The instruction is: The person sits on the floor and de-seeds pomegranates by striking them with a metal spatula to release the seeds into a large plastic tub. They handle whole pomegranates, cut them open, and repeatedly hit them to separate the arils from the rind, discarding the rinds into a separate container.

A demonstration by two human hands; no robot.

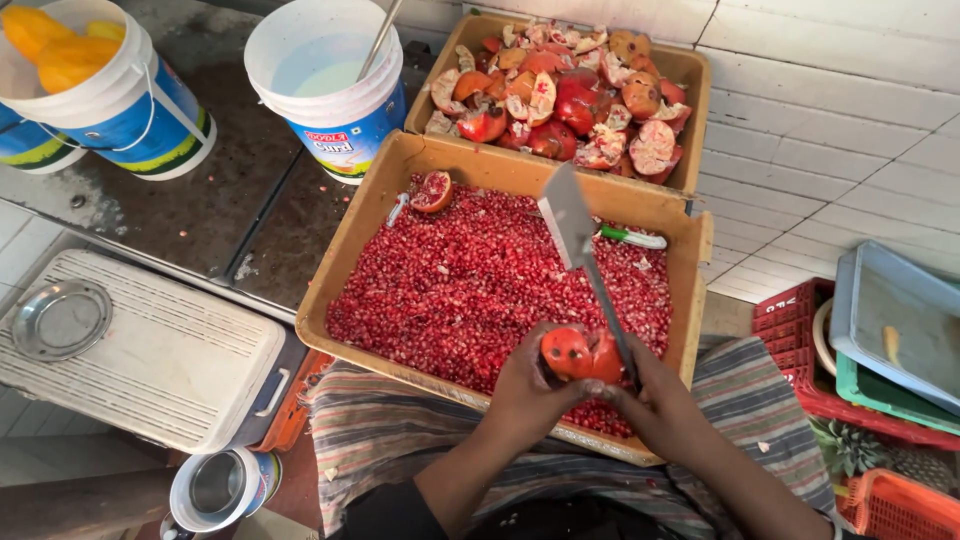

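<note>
Nearest, your left hand (525, 390) cups a red pomegranate (578, 354) above the near edge of the tray, its fingers curled around the fruit's left and underside. Your right hand (655, 400) grips the handle of a broad-bladed knife (575, 232), fingers wrapped tight about it; the blade rises up and away from the fruit, and its lower part lies against the pomegranate's right side. Whether the fruit is already cut through you cannot tell from here.

Beneath both hands, the near tray (345, 245) rests on your striped lap cloth (390, 425) and is filled almost wall to wall with loose red seeds (470, 280), so a large share of the work appears done. One pomegranate half (432, 190) lies at the seeds' far left corner, and a small green-handled tool (632, 238) lies at the far right.

Farther off, a second tray (690, 75) holds a heap of emptied rinds and broken pieces (570, 90). No stock of whole fruit shows anywhere, so the pomegranate in hand may be among the last.

Far left on the bench (210, 190) stand a white bucket (335, 100) with a spoon and a tub of orange fruit pieces (100, 90).
</note>
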